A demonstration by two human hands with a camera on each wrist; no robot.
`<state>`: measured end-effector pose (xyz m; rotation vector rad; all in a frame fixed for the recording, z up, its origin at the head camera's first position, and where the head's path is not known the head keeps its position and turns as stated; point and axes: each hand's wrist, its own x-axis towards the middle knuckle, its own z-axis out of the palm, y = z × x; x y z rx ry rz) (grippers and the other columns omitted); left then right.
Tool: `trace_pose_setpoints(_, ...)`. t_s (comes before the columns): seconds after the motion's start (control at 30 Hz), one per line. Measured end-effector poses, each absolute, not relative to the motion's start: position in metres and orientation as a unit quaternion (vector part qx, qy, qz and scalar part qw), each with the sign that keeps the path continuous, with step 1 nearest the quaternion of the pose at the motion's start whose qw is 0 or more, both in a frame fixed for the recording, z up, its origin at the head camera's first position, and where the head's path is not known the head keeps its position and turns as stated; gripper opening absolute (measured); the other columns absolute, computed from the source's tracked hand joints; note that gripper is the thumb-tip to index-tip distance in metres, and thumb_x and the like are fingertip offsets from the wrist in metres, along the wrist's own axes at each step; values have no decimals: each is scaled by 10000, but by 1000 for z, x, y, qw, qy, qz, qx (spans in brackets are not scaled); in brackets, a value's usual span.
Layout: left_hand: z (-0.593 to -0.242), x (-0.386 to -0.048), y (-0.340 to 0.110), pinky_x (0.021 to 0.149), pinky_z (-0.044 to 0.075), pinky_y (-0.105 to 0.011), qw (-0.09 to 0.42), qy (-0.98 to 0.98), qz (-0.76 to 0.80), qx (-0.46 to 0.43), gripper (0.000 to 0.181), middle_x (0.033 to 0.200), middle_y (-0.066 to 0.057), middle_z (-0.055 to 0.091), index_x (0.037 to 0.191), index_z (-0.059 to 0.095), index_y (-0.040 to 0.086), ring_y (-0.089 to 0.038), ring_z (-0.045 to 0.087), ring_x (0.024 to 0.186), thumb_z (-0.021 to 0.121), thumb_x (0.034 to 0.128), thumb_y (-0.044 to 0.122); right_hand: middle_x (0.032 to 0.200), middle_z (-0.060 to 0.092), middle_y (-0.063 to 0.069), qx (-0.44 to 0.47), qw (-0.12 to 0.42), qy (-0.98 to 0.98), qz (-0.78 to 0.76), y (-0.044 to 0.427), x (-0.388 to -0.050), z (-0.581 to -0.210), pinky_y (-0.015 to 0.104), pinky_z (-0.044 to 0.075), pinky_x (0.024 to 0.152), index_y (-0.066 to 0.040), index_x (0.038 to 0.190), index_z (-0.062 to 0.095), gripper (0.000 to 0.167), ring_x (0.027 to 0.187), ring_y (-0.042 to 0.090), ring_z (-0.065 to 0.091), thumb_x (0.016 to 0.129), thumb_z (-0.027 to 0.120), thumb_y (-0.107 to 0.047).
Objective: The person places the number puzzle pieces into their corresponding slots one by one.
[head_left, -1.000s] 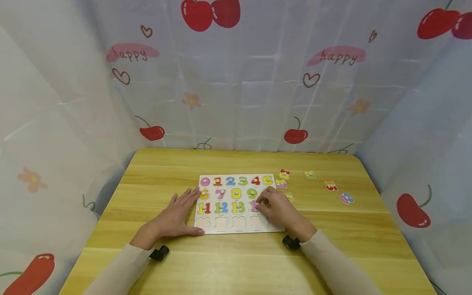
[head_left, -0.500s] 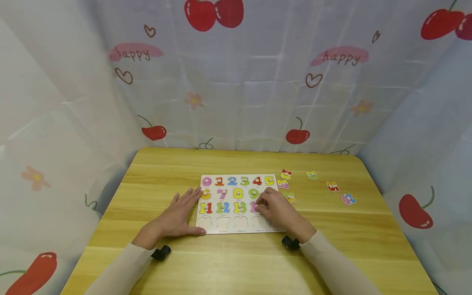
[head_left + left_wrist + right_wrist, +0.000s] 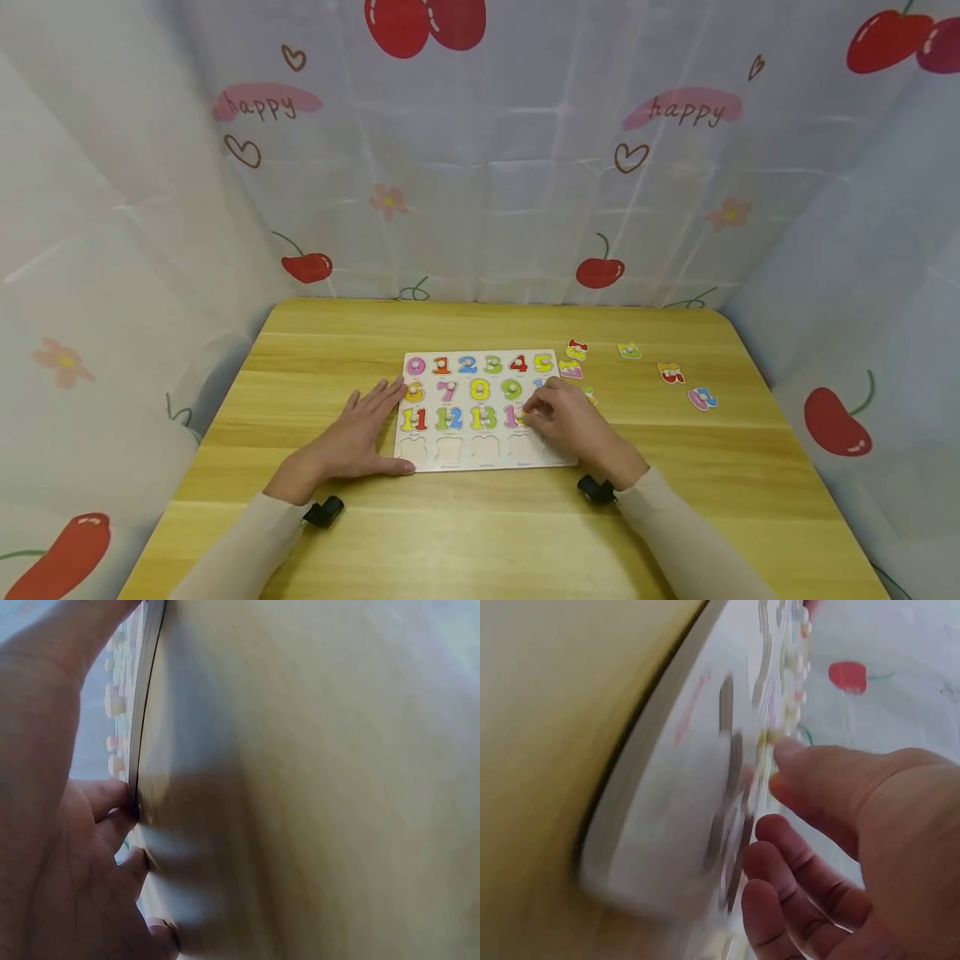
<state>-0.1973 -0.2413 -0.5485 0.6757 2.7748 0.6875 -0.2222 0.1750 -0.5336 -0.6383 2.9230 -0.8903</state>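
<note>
A wooden number puzzle board [image 3: 465,464] lies on the table, its upper rows filled with knobbed number pieces. My left hand [image 3: 351,433] rests at the board's left edge, fingers spread and thumb at the near left corner; in the left wrist view the fingers [image 3: 112,817] touch the board's side. With thumb and index finger, my right hand [image 3: 567,423] pinches the knob of the number 14 piece [image 3: 512,416] in the third row. That piece is partly hidden by the fingers. Several outlined recesses [image 3: 448,450] show bare wood in the bottom row.
Loose number pieces lie right of the board: a red-and-yellow one [image 3: 577,349], a yellow-and-pink one [image 3: 571,369], a yellow-green one [image 3: 628,351], a red 15 [image 3: 671,372] and a pink-and-blue one [image 3: 703,398]. A cherry-printed curtain [image 3: 480,183] encloses the wooden table [image 3: 465,542].
My right hand has shifted very slightly to the right relative to the board, uncovering more of the number 14 piece. My left hand stays at the board's edge. The head view sways a little.
</note>
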Motion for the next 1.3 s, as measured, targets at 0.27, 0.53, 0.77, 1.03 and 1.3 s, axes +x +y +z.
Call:
trace_pose_setpoints(0.27, -548, -198, -242, 1425, 106, -847, 107, 940, 234, 225, 1383, 1970, -131, 217, 1863, 247, 67, -487, 179, 1829, 934, 869, 741, 1194, 772, 77, -169, -24, 936, -307, 226, -231, -534, 341, 618, 858, -107, 1200, 872, 184, 964, 184, 709, 1036, 912, -178)
trace_pose_setpoints(0.53, -551, -198, -242, 1423, 107, -850, 103, 939, 236, 227, 1392, 1973, -120, 211, 1866, 243, 75, -485, 176, 1830, 930, 866, 759, 1311, 770, 224, -89, -57, 950, -295, 299, -244, -533, 551, 660, 939, -45, 1307, 846, 280, 1087, 372, 781, 1088, 857, -220)
trace_pose_setpoints(0.77, -550, -197, -242, 1425, 118, -846, 103, 940, 234, 227, 1387, 1970, -123, 221, 1864, 250, 74, -485, 181, 1829, 925, 868, 766, 1392, 626, 366, -48, -81, 953, -289, 358, -252, -535, 599, 653, 884, 45, 1452, 755, 427, 1061, 464, 759, 1121, 815, -217)
trace_pose_setpoints(1.03, -547, -198, -242, 1429, 106, -840, 105, 940, 234, 227, 1385, 1971, -127, 215, 1866, 241, 73, -482, 170, 1832, 929, 873, 750, 1224, 720, 360, -26, -83, 961, -261, 385, -260, -540, 475, 607, 807, 96, 1354, 777, 413, 981, 436, 743, 1097, 846, -220)
trace_pose_setpoints(1.3, -548, -198, -242, 1426, 102, -845, 107, 939, 238, 226, 1387, 1972, -127, 211, 1863, 246, 67, -484, 167, 1832, 939, 869, 742, 1106, 848, 259, -4, -82, 961, -264, 384, -265, -539, 455, 600, 795, 36, 1199, 853, 294, 930, 389, 772, 1113, 832, -244)
